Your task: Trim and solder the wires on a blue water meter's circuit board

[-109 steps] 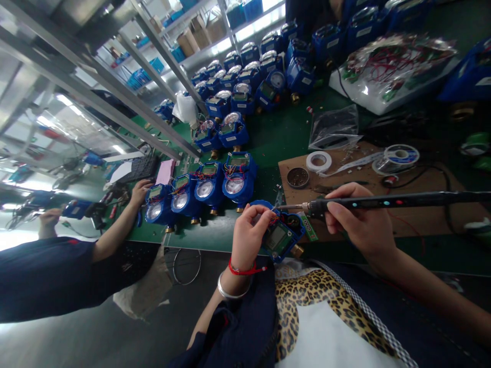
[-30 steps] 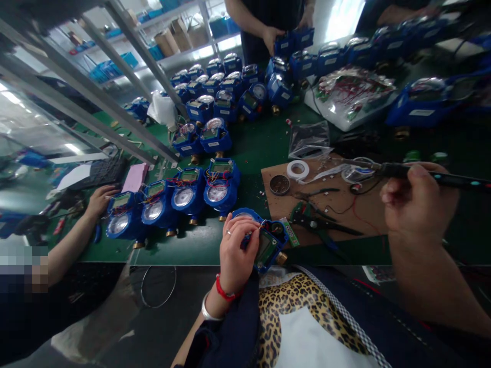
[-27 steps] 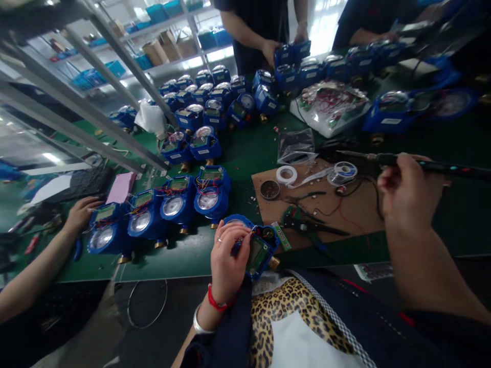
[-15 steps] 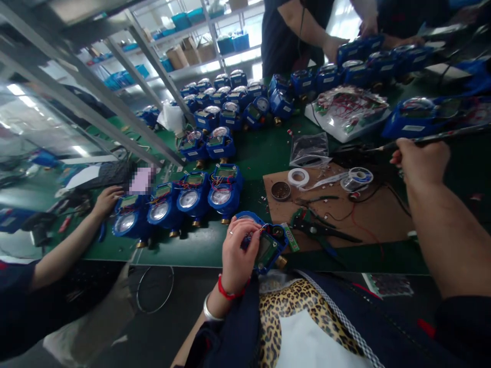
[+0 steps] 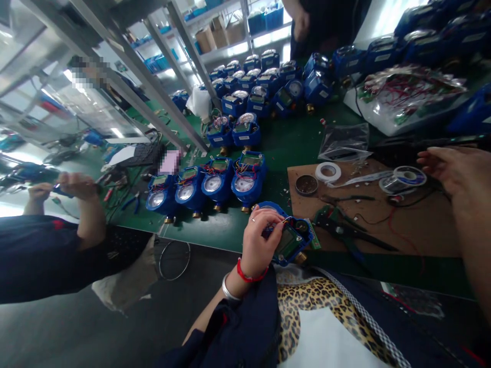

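Note:
My left hand (image 5: 261, 237) rests on a blue water meter (image 5: 287, 245) at the table's front edge, its thumb and fingers pinching thin coloured wires (image 5: 284, 221) above the small display. The meter lies tilted, its brass fitting pointing toward me. My right hand (image 5: 450, 166) is over the right side of the table, fingers stretched loosely leftward, with nothing visible in them. It is near a spool of solder wire (image 5: 408, 179), in front of a dark rod-like tool (image 5: 460, 140). A green circuit strip (image 5: 314, 235) lies beside the meter.
Green-handled wire strippers (image 5: 337, 225), white tape (image 5: 328, 173) and a round tin (image 5: 306, 185) lie on a brown board (image 5: 425, 235). Several wired meters (image 5: 215, 181) stand left, more behind. A bag of wired boards (image 5: 410, 97) lies back right. A co-worker's hands (image 5: 76, 186) are at left.
The view has shifted, moving the table's contents across it. My right hand's fingers have loosened and lie lower beside the rod-like tool. My left hand keeps its pinch. The left co-worker's hand has lifted.

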`<state>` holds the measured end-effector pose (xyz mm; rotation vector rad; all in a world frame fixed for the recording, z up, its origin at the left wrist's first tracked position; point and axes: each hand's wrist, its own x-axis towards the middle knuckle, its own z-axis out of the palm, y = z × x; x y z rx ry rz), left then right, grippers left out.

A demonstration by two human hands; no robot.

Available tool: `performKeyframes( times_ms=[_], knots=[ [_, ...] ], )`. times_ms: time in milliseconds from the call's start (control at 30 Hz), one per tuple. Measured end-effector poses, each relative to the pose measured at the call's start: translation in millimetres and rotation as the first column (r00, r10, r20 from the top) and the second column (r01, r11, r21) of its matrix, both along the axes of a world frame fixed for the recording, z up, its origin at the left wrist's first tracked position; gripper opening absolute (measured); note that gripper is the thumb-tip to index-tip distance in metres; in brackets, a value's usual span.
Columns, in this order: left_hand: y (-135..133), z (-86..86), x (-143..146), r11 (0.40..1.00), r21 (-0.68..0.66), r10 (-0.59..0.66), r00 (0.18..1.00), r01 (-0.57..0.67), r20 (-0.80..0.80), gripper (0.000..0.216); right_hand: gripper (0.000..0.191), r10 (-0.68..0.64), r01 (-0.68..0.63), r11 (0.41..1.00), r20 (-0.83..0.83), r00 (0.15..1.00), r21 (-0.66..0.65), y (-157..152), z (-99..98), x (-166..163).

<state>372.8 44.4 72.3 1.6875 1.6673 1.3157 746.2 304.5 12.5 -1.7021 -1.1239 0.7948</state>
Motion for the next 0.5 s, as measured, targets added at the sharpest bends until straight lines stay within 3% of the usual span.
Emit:
performKeyframes(
  times_ms=[67, 100, 167, 200, 233, 267, 300, 333, 400, 500],
  knots=[
    [1, -0.3, 0, 1.000, -0.001, 0.004, 1.000, -0.004, -0.002, 0.008, 0.039, -0.041, 0.016, 0.989, -0.167, 0.985, -0.146, -25, 18.0, -19],
    [1, -0.6, 0, 1.000, -0.001, 0.004, 1.000, -0.004, -0.003, 0.008, 0.041, -0.028, 0.000, 0.989, -0.181, 0.983, -0.151, -42, 29.4, -35],
    [1, -1.6, 0, 1.000, -0.006, 0.005, 1.000, -0.005, -0.007, 0.008, 0.042, 0.164, -0.169, 0.985, -0.139, 0.977, -0.030, -82, 53.2, -75],
    [2, -2.2, 0, 1.000, -0.011, 0.006, 1.000, -0.006, -0.009, 0.008, 0.039, 0.334, -0.335, 0.942, -0.078, 0.939, 0.005, -102, 63.8, -97],
    [2, -2.8, 0, 1.000, -0.016, 0.008, 1.000, -0.009, -0.010, 0.008, 0.034, 0.562, -0.562, 0.827, -0.036, 0.827, 0.011, -120, 72.1, -120],
    [2, -3.2, 0, 1.000, -0.021, 0.010, 1.000, -0.010, -0.011, 0.008, 0.031, 0.758, -0.758, 0.652, 0.001, 0.652, 0.015, -136, 77.8, -141],
    [2, -3.5, 0, 1.000, -0.026, 0.010, 1.000, -0.010, -0.011, 0.008, 0.028, 0.861, -0.864, 0.502, 0.075, 0.503, 0.031, -148, 80.7, -159],
    [1, -3.5, 0, 1.000, -0.030, 0.008, 1.000, -0.008, -0.011, 0.008, 0.026, 0.894, -0.909, 0.413, 0.161, 0.417, 0.062, -157, 80.9, -175],
    [1, -3.0, -1, 0.999, -0.035, 0.001, 1.000, -0.001, -0.010, 0.007, 0.023, 0.897, -0.943, 0.313, 0.293, 0.331, 0.108, -165, 76.0, -195],
    [1, -1.4, -1, 0.999, -0.037, 0.000, 1.000, 0.000, -0.011, 0.008, 0.011, 0.877, -0.945, 0.297, 0.354, 0.326, 0.133, -164, 66.4, -205]
  ],
)
